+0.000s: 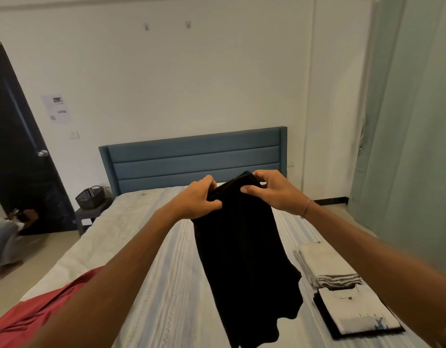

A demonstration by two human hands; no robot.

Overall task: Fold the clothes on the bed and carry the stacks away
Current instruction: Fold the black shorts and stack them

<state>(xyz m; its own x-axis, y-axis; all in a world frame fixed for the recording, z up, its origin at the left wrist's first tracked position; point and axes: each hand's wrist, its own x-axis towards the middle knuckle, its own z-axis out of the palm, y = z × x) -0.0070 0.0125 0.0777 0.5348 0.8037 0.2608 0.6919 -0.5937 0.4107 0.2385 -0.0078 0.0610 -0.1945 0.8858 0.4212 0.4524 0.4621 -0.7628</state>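
Black garment (244, 247): held up above the bed (166, 285), hanging lengthwise from its top edge, lower end near the bottom of the view. Left hand (197, 199): fingers curled round the top left of the cloth, gripping it. Right hand (274, 194): fingers and thumb pinching the top right; thin bracelet (306, 208) at the wrist. Red garment (28, 315): unfolded, at the bed's near left corner. Folded pale stack (327, 267): on the bed, right side. Folded white shirt (360, 312): atop a dark folded piece, just nearer than the pale stack. Blue headboard (194, 159): against the wall. Dark basket (90, 197): on a low stand left of the bed.
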